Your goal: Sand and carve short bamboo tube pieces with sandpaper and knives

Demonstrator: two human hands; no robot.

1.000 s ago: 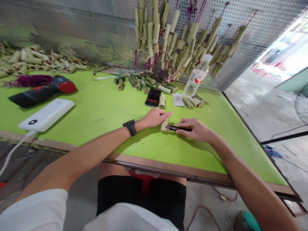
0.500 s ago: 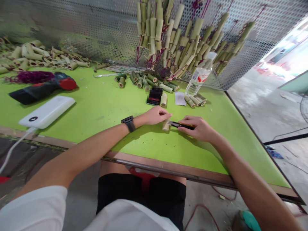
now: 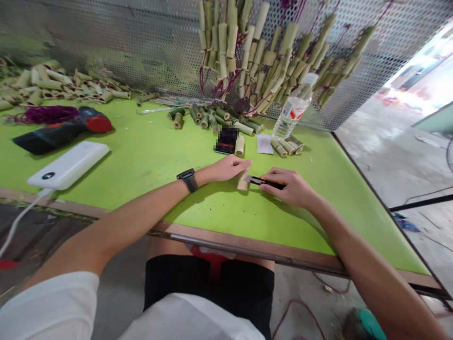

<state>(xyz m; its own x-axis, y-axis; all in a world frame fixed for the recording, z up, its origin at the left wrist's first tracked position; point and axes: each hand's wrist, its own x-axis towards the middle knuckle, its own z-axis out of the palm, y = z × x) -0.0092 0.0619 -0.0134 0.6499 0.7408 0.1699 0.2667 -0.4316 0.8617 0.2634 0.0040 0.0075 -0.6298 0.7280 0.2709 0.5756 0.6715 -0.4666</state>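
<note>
My left hand (image 3: pixel 230 168) is closed on the upper end of a short pale bamboo piece (image 3: pixel 242 182), holding it against the green tabletop (image 3: pixel 198 203). In my right hand (image 3: pixel 290 186) is a utility knife (image 3: pixel 269 182) with a black and yellow handle. Its blade points left and meets the right side of the bamboo piece. Just beyond my left hand, another pale bamboo piece (image 3: pixel 239 146) stands beside a dark, partly blurred phone (image 3: pixel 226 140).
Cut bamboo lies in a heap (image 3: pixel 63 82) at the back left. Strung bamboo (image 3: pixel 262 56) hangs at the perforated metal panel (image 3: pixel 141 47). A water bottle (image 3: pixel 293 111), a paper slip (image 3: pixel 264 144), a white power bank (image 3: pixel 69 165) and a red-and-black power tool (image 3: pixel 67 128) lie around.
The knife and my right hand have shifted very slightly left and up. My left hand keeps its hold on the bamboo piece, and the view has moved a little.
</note>
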